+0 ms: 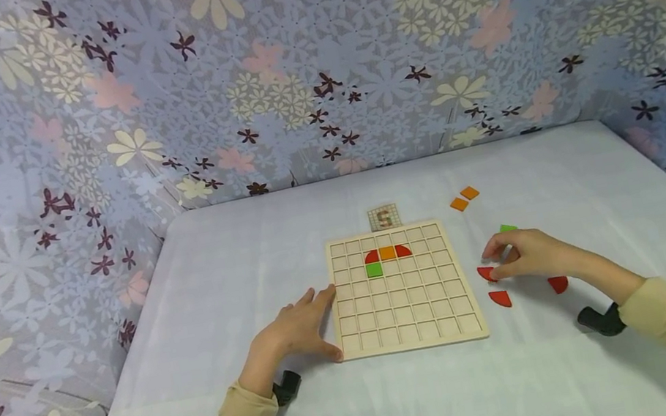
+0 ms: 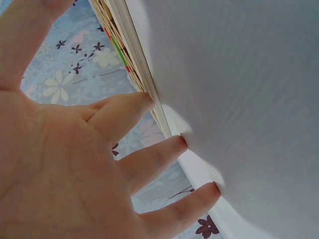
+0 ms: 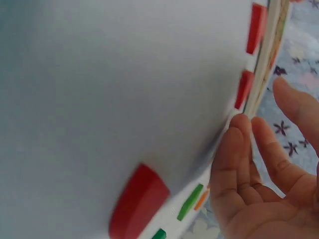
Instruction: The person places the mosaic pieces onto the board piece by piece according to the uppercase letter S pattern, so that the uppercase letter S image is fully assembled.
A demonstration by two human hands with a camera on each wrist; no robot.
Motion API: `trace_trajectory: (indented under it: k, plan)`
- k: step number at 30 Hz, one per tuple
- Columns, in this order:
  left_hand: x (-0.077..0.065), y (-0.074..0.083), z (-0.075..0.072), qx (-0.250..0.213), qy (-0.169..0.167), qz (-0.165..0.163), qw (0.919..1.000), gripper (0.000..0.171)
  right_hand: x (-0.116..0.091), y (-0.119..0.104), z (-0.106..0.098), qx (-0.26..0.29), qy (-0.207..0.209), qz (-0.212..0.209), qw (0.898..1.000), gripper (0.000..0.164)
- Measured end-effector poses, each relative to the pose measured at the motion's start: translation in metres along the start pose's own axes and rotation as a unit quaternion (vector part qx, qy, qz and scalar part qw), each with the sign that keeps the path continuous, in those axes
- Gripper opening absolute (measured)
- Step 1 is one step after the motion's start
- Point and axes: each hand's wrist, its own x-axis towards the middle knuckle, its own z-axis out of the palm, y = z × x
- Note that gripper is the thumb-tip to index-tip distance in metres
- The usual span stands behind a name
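A wooden grid board (image 1: 408, 314) lies in the middle of the table. In its upper rows sit a red quarter-round piece (image 1: 372, 257), an orange square (image 1: 387, 253), another red quarter-round (image 1: 403, 250) and a green square (image 1: 374, 270). My left hand (image 1: 300, 327) spreads along the board's left edge, thumb at the lower corner. To the board's right, my right hand (image 1: 531, 255) hovers low with bent fingers, thumb and index apart. Its thumb tip overlaps a loose red quarter-round (image 1: 485, 273); in the right wrist view, nothing shows between thumb and fingers.
A small pattern card (image 1: 384, 217) touches the board's far edge. Two orange squares (image 1: 464, 198) lie at the far right. Other red pieces (image 1: 500, 299) (image 1: 558, 284) lie nearer, and a green piece (image 1: 508, 227) shows behind my right hand. A flowered cloth (image 1: 319, 91) rises behind the table.
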Motion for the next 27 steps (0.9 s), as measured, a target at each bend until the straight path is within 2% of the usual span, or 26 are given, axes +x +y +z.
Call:
trace_trajectory:
  k: [4,8,17,21,27]
  plan:
    - [0.000,0.000,0.001,-0.001,-0.002,0.001,1.0000,0.110,0.002,-0.001,0.004,-0.014,-0.022,0.008,1.000,0.037]
    - [0.000,-0.001,0.001,-0.001,0.000,0.002,1.0000,0.110,0.004,-0.003,0.007,-0.031,-0.026,0.014,0.999,0.035]
    - [-0.001,0.000,0.001,-0.003,0.002,0.002,1.0000,0.110,0.006,0.001,0.012,-0.037,-0.020,-0.024,0.999,0.026]
    - [-0.001,0.000,0.001,-0.003,0.004,0.002,1.0000,0.110,0.008,-0.002,0.006,-0.047,0.000,-0.038,0.998,0.026]
    - [-0.001,-0.001,0.001,-0.001,0.003,0.002,1.0000,0.109,0.014,-0.019,-0.016,-0.039,0.060,-0.045,0.996,0.027]
